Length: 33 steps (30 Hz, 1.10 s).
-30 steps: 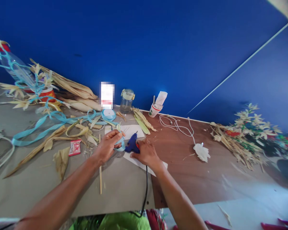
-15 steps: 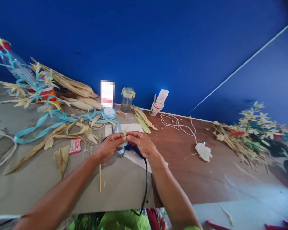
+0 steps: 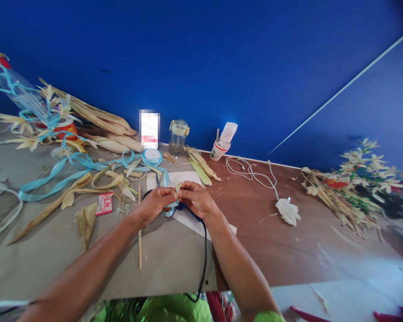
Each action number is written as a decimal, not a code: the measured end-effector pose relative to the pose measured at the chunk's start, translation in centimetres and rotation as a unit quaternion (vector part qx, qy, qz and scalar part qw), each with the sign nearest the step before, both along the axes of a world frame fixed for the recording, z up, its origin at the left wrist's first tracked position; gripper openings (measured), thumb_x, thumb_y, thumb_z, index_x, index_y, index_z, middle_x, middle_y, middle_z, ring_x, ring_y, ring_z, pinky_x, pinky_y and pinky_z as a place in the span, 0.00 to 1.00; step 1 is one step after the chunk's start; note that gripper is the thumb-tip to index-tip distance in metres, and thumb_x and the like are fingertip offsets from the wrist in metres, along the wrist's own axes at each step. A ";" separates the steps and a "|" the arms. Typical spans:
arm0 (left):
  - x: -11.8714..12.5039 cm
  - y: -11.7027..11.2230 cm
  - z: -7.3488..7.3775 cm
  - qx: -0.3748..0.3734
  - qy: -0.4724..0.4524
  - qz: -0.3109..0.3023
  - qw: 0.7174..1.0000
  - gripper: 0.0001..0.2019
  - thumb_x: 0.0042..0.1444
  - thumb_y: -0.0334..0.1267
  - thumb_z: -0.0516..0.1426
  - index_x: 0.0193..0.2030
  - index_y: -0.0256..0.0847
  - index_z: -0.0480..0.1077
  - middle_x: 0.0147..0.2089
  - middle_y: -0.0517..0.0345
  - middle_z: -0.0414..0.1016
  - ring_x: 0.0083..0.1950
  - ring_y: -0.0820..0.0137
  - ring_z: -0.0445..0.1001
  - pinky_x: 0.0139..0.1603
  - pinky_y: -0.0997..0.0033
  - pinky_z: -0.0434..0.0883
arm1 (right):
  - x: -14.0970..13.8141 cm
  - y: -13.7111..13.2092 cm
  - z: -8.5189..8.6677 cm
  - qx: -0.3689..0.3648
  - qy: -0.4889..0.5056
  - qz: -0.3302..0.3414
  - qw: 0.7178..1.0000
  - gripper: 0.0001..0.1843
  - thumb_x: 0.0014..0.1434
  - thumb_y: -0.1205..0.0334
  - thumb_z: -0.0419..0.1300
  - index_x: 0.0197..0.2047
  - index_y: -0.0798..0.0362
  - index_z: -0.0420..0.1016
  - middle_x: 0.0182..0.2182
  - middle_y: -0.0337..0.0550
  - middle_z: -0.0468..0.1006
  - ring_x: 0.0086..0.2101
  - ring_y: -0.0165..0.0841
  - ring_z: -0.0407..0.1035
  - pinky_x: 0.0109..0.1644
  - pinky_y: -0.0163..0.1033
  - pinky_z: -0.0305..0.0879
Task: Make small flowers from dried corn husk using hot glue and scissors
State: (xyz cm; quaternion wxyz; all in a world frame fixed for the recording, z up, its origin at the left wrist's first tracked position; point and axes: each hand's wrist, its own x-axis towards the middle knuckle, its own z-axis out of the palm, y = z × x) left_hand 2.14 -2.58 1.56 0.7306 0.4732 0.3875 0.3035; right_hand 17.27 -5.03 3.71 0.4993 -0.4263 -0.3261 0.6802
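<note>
My left hand (image 3: pixel 157 202) and my right hand (image 3: pixel 197 200) meet over the table, fingertips pinched together. Between them is a light blue ribbon (image 3: pixel 166 180), and a small pale corn husk tuft (image 3: pixel 177 186) sticks up above the thumbs. Part of the ribbon hangs below my left fingers; its exact wrap round the husk is hidden by them. The ribbon spool (image 3: pixel 152 156) lies just beyond my left hand. Under my hands rests a white paper sheet (image 3: pixel 191 222), along with a dark blue tool with a black cord (image 3: pixel 205 250), mostly covered by my right hand.
Dried husks (image 3: pixel 83 181) and a red packet (image 3: pixel 104 204) lie to the left, near a thin stick (image 3: pixel 140 241). Along the blue wall stand a glass jar (image 3: pixel 177 138) and a paper cup (image 3: pixel 219 150). A white cable (image 3: pixel 251 172) and husk flowers (image 3: pixel 362 161) are on the right.
My right fingers have shifted slightly at the ribbon and husk, curling a bit more upright. The camera view has turned slightly; the things on the table stay put.
</note>
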 end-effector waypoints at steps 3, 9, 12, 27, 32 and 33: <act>0.0 0.0 0.2 -0.002 0.001 -0.007 1.000 0.11 0.43 0.44 0.63 0.25 0.37 0.71 0.25 0.59 0.66 0.26 0.75 0.62 0.27 0.76 0.64 | 0.1 0.1 -0.1 -0.006 -0.002 0.020 1.000 0.16 0.32 0.61 0.71 0.22 0.56 0.69 0.17 0.33 0.69 0.21 0.23 0.61 0.28 0.31 0.55; -0.1 0.1 0.6 -0.007 0.021 -0.018 1.000 0.11 0.41 0.43 0.64 0.26 0.37 0.72 0.27 0.59 0.67 0.28 0.75 0.62 0.27 0.77 0.64 | 0.2 0.3 -0.2 0.028 -0.075 0.021 0.997 0.16 0.35 0.58 0.70 0.21 0.56 0.68 0.18 0.32 0.67 0.21 0.23 0.59 0.28 0.31 0.54; -0.1 0.2 0.3 0.000 0.020 -0.022 1.000 0.12 0.43 0.45 0.63 0.30 0.38 0.73 0.28 0.58 0.68 0.28 0.74 0.63 0.27 0.77 0.64 | 0.3 0.3 -0.3 0.057 -0.132 0.019 0.989 0.15 0.38 0.56 0.68 0.22 0.56 0.67 0.17 0.31 0.66 0.21 0.23 0.57 0.29 0.32 0.53; 0.2 -0.2 0.8 0.031 0.068 0.034 0.997 0.16 0.48 0.48 0.58 0.42 0.43 0.68 0.32 0.60 0.70 0.32 0.72 0.68 0.28 0.75 0.67 | -0.1 0.4 -1.2 0.098 -0.357 0.001 0.929 0.06 0.50 0.63 0.55 0.26 0.52 0.61 0.15 0.30 0.65 0.19 0.26 0.58 0.26 0.32 0.54; 0.4 -0.4 0.8 0.037 0.066 0.034 0.997 0.15 0.49 0.47 0.58 0.41 0.42 0.67 0.32 0.61 0.70 0.30 0.74 0.66 0.27 0.77 0.65 | -0.5 0.1 -0.7 0.119 -0.441 -0.034 0.889 0.08 0.50 0.62 0.56 0.24 0.51 0.58 0.18 0.31 0.64 0.21 0.27 0.59 0.28 0.33 0.55; 0.5 -0.4 0.8 0.038 0.067 0.035 0.996 0.15 0.49 0.47 0.57 0.41 0.42 0.66 0.31 0.61 0.69 0.29 0.75 0.65 0.27 0.77 0.65 | -0.6 0.1 -0.6 0.125 -0.458 -0.041 0.879 0.09 0.50 0.62 0.56 0.24 0.51 0.58 0.19 0.32 0.64 0.23 0.28 0.60 0.29 0.34 0.55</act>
